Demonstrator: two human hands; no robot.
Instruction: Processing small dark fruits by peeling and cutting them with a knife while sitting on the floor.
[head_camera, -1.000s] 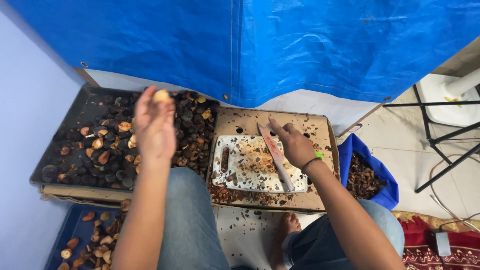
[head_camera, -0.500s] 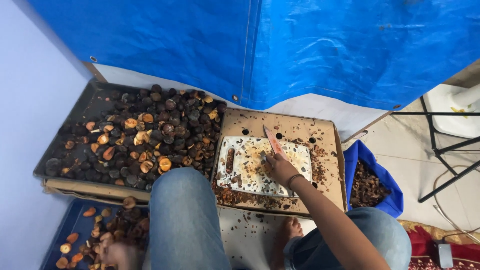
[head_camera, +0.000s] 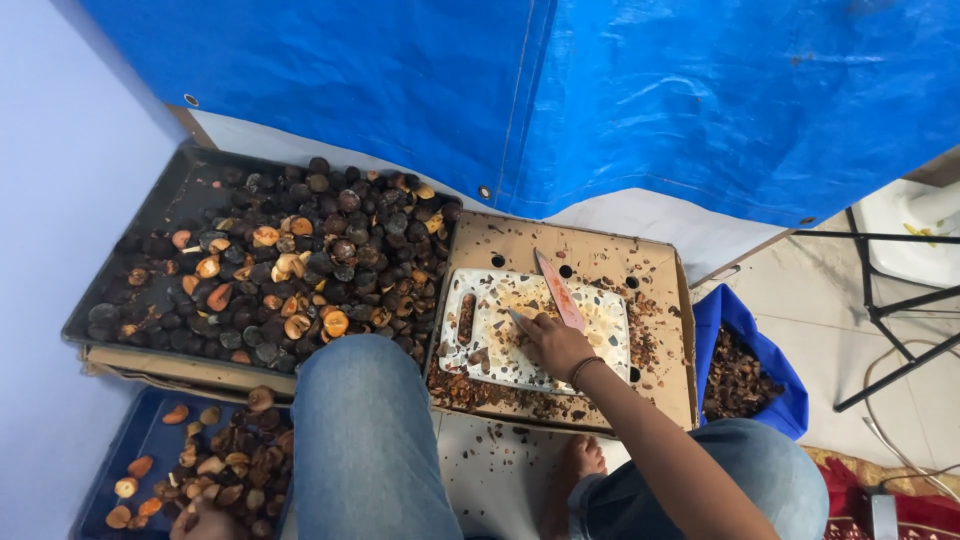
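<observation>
Fingers (head_camera: 528, 322) of the right hand (head_camera: 553, 343) curl around the handle of a knife (head_camera: 558, 289), whose reddish blade points away from the person across the white board (head_camera: 600, 325). The handle itself is hidden inside the fist. The board lies in a cardboard box (head_camera: 660, 270) littered with brown scraps.

Left of the board, a dark tray (head_camera: 190, 185) holds a heap of dark nuts (head_camera: 300, 260), some cut open and orange inside. The person's jeans knee (head_camera: 360, 430) covers the tray's near corner.

The left hand (head_camera: 200, 520) is cut off at the bottom edge, down among nuts in a blue tray (head_camera: 150, 440); whether its fingers grip anything cannot be told.

Right of the board, a blue bag (head_camera: 735, 320) holds brown husk bits.
</observation>
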